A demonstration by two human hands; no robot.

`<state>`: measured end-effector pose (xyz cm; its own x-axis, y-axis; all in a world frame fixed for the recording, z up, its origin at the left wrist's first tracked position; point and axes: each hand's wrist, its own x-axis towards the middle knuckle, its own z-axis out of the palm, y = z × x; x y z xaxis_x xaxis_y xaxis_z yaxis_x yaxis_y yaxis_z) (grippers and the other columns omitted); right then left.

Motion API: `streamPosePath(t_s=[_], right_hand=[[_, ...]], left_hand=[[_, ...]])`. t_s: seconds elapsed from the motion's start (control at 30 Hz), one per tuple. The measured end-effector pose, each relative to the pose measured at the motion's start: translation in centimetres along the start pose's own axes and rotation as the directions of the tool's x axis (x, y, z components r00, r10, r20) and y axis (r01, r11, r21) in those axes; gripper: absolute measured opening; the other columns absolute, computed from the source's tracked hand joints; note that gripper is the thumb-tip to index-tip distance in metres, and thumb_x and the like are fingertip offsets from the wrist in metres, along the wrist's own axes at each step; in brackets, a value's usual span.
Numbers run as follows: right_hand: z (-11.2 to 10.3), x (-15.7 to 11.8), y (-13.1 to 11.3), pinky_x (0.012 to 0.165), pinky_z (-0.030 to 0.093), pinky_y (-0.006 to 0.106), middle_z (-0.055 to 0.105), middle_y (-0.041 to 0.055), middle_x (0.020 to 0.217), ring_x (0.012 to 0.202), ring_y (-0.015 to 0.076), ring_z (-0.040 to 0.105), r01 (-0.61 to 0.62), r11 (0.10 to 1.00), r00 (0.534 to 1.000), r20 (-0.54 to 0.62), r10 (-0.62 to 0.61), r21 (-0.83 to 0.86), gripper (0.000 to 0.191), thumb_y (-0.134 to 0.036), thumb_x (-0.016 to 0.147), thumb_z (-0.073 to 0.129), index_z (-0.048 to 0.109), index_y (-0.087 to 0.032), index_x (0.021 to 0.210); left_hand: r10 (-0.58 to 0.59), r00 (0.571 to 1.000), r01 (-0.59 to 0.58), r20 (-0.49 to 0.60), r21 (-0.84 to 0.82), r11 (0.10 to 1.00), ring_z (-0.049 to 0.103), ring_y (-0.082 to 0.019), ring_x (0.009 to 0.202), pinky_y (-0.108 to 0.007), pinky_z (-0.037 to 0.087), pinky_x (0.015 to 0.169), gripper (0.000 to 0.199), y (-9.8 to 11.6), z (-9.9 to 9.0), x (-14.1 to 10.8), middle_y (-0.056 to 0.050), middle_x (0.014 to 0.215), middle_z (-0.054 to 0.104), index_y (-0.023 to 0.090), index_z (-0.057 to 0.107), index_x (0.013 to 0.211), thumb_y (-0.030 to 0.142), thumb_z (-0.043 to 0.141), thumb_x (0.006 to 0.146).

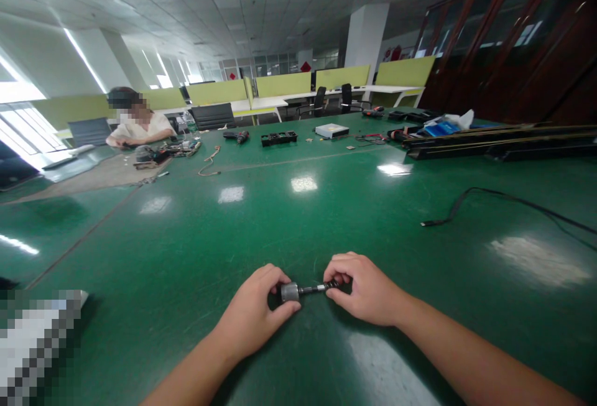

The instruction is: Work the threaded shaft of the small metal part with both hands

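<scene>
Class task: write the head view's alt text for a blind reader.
The left hand grips the thick end of a metal rod and the right hand its thin end, at a green table. A black cable lies at right; another person sits far left.

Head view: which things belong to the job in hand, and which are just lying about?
In the job:
- metal cylinder, in the left hand
- thin shaft, its end in the right hand

Apparently lying about, untouched by these hands:
- black cable
- power drill
- silver box
- black rails
</scene>
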<state>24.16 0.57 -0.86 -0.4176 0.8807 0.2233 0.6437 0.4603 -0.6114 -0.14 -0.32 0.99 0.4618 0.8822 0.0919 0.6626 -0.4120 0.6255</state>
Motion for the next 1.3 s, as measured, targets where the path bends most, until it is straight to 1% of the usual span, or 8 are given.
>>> streamPosePath(t_s=[0.37,0.53,0.63,0.7,0.77,1.07,1.2,1.3], right_hand=[[-0.2,0.1,0.0,0.066,0.037,0.027,0.058,-0.0020,0.066,0.065,0.0134,0.054,0.020,1.000,1.000,-0.003,-0.020,0.000,0.008,-0.012,0.070,0.067,0.065,-0.019,0.073],[0.4,0.1,-0.3,0.069,0.040,0.029,0.061,-0.0003,0.071,0.069,0.0147,0.056,0.052,0.997,0.999,-0.002,-0.052,0.049,0.005,-0.016,0.076,0.068,0.068,-0.019,0.080],[0.6,-0.2,-0.7,0.081,0.044,0.033,0.067,0.0028,0.091,0.083,0.0176,0.058,0.101,0.986,0.993,0.055,-0.109,0.131,0.036,-0.011,0.075,0.066,0.066,-0.021,0.109],[0.6,-0.3,-1.0,0.088,0.044,0.037,0.067,0.0039,0.105,0.091,0.0190,0.058,0.102,0.978,0.988,0.097,-0.121,0.181,0.063,-0.008,0.072,0.066,0.053,-0.023,0.131],[0.6,-0.4,-1.1,0.091,0.044,0.039,0.067,0.0038,0.108,0.094,0.0194,0.058,0.073,0.974,0.990,0.105,-0.097,0.215,0.072,-0.007,0.071,0.065,0.046,-0.024,0.138],[1.1,0.2,-0.9,0.075,0.048,0.032,0.065,0.0028,0.084,0.078,0.0167,0.059,-0.050,0.948,0.997,-0.045,0.068,0.316,0.031,-0.011,0.074,0.062,0.065,-0.018,0.104],[1.0,0.3,-1.1,0.076,0.047,0.032,0.065,0.0029,0.086,0.079,0.0176,0.058,0.007,0.966,1.000,0.002,-0.008,0.259,0.038,-0.009,0.068,0.064,0.064,-0.018,0.106],[1.0,0.3,-1.2,0.077,0.047,0.033,0.064,0.0037,0.091,0.081,0.0180,0.057,-0.005,0.972,1.000,0.014,0.002,0.233,0.044,-0.007,0.067,0.064,0.062,-0.019,0.110]], left_hand=[[-0.007,1.000,0.007,0.003,-0.002,1.000,0.058,-0.018,0.084,-0.029,0.043,0.077,0.016,-0.1,0.1,0.1,0.000,0.089,0.062,0.021,0.060,0.091,0.021,0.071,0.079],[-0.005,1.000,0.005,0.006,0.002,1.000,0.058,-0.018,0.083,-0.030,0.044,0.076,0.015,-0.1,0.0,0.2,0.000,0.088,0.063,0.021,0.060,0.090,0.022,0.071,0.079],[0.002,1.000,-0.002,-0.001,0.010,1.000,0.057,-0.019,0.081,-0.030,0.044,0.074,0.015,-0.1,0.0,0.2,-0.001,0.087,0.062,0.020,0.060,0.089,0.023,0.070,0.079],[0.003,1.000,-0.003,-0.005,0.012,1.000,0.057,-0.019,0.081,-0.030,0.044,0.074,0.015,-0.1,0.0,0.1,-0.001,0.087,0.062,0.020,0.059,0.089,0.023,0.070,0.079],[0.000,1.000,0.000,-0.003,0.011,1.000,0.057,-0.018,0.080,-0.030,0.044,0.074,0.016,-0.2,0.0,0.1,0.000,0.086,0.062,0.020,0.059,0.089,0.023,0.071,0.078],[-0.018,1.000,0.019,-0.012,0.036,0.999,0.055,-0.018,0.077,-0.028,0.043,0.070,0.016,-0.1,0.2,0.1,0.000,0.083,0.061,0.020,0.060,0.087,0.025,0.072,0.077],[-0.021,1.000,0.021,-0.009,0.030,0.999,0.055,-0.018,0.078,-0.029,0.043,0.071,0.017,0.0,0.2,0.0,0.000,0.084,0.061,0.020,0.060,0.089,0.024,0.072,0.076],[-0.022,1.000,0.022,-0.006,0.031,0.999,0.055,-0.018,0.078,-0.029,0.043,0.071,0.018,-0.1,0.2,0.0,-0.001,0.085,0.061,0.021,0.060,0.089,0.024,0.072,0.076]])
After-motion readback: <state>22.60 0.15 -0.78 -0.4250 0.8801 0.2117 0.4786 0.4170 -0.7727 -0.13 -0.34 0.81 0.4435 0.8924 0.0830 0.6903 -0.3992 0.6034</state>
